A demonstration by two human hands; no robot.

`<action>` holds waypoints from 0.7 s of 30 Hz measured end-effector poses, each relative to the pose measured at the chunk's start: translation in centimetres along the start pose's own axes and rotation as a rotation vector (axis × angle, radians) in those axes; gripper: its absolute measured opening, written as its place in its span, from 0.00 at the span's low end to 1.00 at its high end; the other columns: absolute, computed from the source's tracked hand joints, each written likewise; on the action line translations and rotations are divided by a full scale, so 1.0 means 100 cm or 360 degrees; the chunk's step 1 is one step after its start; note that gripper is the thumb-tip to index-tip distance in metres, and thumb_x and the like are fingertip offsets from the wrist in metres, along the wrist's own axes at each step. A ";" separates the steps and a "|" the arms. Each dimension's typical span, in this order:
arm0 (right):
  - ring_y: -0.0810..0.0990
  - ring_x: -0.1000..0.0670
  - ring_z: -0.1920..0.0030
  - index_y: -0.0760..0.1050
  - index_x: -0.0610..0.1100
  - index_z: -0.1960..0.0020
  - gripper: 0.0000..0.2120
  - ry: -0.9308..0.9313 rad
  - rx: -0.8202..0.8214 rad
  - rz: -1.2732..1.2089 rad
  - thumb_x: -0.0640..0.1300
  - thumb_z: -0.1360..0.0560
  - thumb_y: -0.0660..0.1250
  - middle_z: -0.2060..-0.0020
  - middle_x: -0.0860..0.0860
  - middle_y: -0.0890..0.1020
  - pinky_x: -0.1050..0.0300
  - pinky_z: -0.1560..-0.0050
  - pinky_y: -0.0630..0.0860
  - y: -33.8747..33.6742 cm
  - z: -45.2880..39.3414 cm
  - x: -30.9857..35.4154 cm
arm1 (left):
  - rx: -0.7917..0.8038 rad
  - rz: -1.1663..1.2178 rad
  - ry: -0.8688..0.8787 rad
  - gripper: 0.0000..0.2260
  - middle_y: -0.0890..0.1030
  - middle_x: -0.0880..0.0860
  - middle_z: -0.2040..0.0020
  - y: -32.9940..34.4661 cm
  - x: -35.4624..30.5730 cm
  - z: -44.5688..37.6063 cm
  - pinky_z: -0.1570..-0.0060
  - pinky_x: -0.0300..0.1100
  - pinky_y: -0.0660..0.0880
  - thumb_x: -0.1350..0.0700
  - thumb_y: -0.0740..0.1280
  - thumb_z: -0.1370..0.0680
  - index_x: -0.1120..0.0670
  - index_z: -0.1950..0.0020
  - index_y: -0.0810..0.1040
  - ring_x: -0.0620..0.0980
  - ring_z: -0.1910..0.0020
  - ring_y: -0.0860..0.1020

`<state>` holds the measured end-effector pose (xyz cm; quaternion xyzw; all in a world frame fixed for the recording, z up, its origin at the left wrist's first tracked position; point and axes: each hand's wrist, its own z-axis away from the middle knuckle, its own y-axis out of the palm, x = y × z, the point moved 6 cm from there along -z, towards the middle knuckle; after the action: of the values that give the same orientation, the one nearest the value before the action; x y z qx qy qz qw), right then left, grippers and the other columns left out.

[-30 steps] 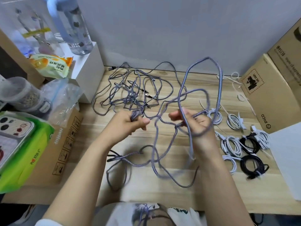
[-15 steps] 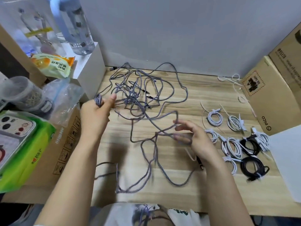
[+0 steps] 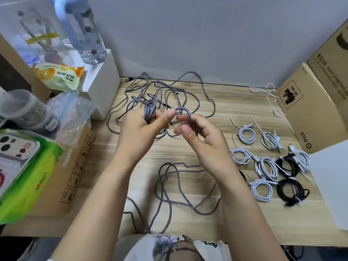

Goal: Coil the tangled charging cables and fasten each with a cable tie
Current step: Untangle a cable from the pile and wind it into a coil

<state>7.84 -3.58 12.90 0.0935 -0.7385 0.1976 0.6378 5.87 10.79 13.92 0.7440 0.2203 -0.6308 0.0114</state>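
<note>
Head camera looks down on a wooden table [image 3: 235, 106] set against a grey wall. Both hands meet above the table's middle. The left hand [image 3: 139, 130] has its fingers curled round a small bundle of folded loops of the braided grey-purple cable [image 3: 149, 112], the loops standing up out of the fist, thumb stretched toward the other hand. The right hand [image 3: 199, 136] pinches a single arched bend of the same cable between thumb and forefinger, just beside the left thumb tip; its other fingers are loosely curled and hold nothing that can be made out.

From the hands the cable falls to the near edge, where slack loops [image 3: 175, 187] sprawl across the wood and trail over the edge toward the person's lap. Behind the hands, toward the wall, a tangle of braided cables [image 3: 169, 93] lies heaped, one plug end near the back edge.

Along the right side lie the finished coils: white coiled cables [image 3: 246, 135] in a loose cluster and two black coiled cables [image 3: 290, 191] near the right edge. Thin loose cable ties [image 3: 269, 91] lie by the back right corner, beside a cardboard box [image 3: 305, 113].

At the left edge stand a white box [image 3: 101, 85] carrying a clear water bottle [image 3: 88, 34] and a snack packet [image 3: 60, 76], then a plastic bag [image 3: 71, 112], a jar [image 3: 24, 110] and a green wipes pack [image 3: 32, 178] on another carton.
</note>
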 end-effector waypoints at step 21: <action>0.56 0.59 0.80 0.72 0.47 0.59 0.14 0.0378 0.0501 -0.0323 0.42 0.18 0.53 0.76 0.48 0.61 0.68 0.79 0.53 0.033 0.014 -0.018 | 0.0941 0.2837 -0.0479 0.10 0.61 0.52 0.73 0.025 -0.032 0.006 0.63 0.43 0.68 0.58 0.58 0.19 0.63 0.53 0.75 0.48 0.73 0.59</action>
<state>5.57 -1.40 10.44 0.2419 -0.6050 0.2549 0.7145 5.78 7.36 16.13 0.5219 -0.6008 -0.5092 0.3278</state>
